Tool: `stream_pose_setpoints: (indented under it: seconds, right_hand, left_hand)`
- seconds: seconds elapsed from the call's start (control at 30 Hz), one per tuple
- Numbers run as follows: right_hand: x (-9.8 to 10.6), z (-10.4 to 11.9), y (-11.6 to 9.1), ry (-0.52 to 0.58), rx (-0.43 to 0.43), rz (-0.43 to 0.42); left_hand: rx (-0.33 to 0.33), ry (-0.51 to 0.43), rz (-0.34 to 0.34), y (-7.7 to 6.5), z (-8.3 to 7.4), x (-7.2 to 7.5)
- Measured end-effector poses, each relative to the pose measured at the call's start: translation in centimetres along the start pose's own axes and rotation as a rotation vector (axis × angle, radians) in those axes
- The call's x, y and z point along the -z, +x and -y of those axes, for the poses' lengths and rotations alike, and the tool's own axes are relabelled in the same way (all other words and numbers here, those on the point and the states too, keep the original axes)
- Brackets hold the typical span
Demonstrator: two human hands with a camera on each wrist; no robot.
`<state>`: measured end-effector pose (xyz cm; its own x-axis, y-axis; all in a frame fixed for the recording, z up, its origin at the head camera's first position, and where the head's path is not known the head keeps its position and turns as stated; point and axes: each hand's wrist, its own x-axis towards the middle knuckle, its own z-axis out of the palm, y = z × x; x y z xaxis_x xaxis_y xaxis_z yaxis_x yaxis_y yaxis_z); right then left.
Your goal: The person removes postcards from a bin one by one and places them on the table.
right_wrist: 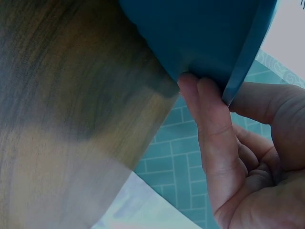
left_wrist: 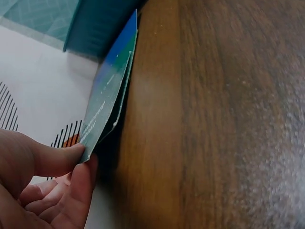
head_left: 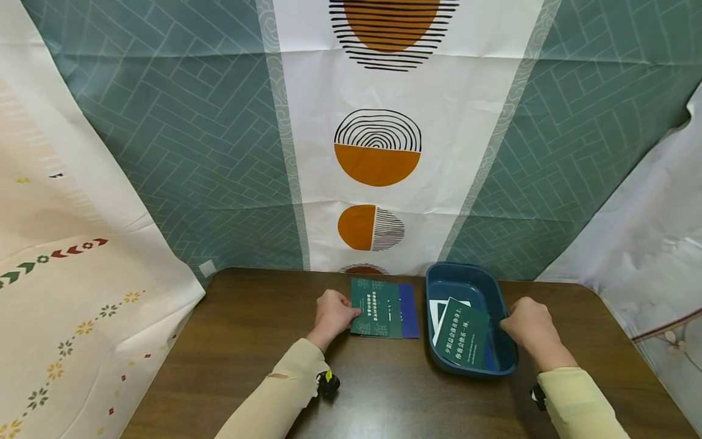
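Observation:
My left hand [head_left: 331,313] pinches the left edge of a dark green card [head_left: 378,310] with pale Chinese lettering, thumb on top. Partly under it lies a blue-purple card [head_left: 408,311]. From the left wrist view, the green card [left_wrist: 106,107] is tilted up, with another card edge just beneath it. A blue plastic bin [head_left: 466,281] stands to the right of these cards. My right hand [head_left: 531,329] grips the bin's right rim; in the right wrist view, thumb and fingers pinch the bin's wall [right_wrist: 205,38]. Inside the bin, a green lettered card [head_left: 466,335] rests over white-edged cards.
Everything stands on a brown wooden table [head_left: 263,390]. A patterned curtain [head_left: 219,152] hangs behind its far edge, with pale cloth [head_left: 66,292] on the left and more white cloth [head_left: 652,231] on the right.

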<state>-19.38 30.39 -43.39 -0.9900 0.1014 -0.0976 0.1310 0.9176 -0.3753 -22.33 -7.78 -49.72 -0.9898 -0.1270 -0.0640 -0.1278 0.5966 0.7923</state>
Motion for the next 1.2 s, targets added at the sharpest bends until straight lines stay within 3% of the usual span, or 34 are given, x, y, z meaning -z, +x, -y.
stream_pose_setpoints:
  seconds: [0.3,0.77,0.97,1.2]
  right_hand:
    - [0.1,0.2,0.0,0.004,-0.004,-0.003]
    - [0.1,0.2,-0.1,0.007,-0.024,0.019]
    - [0.0,0.2,0.0,-0.002,-0.021,0.012]
    - [0.1,0.2,0.0,-0.012,-0.013,0.008]
  left_hand:
    - [-0.016,0.13,-0.056,0.2,-0.1,-0.4]
    - [-0.064,0.198,-0.106,0.3,-0.5,0.3]
    - [-0.134,0.194,-0.152,0.4,-2.6,1.1]
    - [-0.262,0.233,-0.186,-0.6,-6.5,0.5]
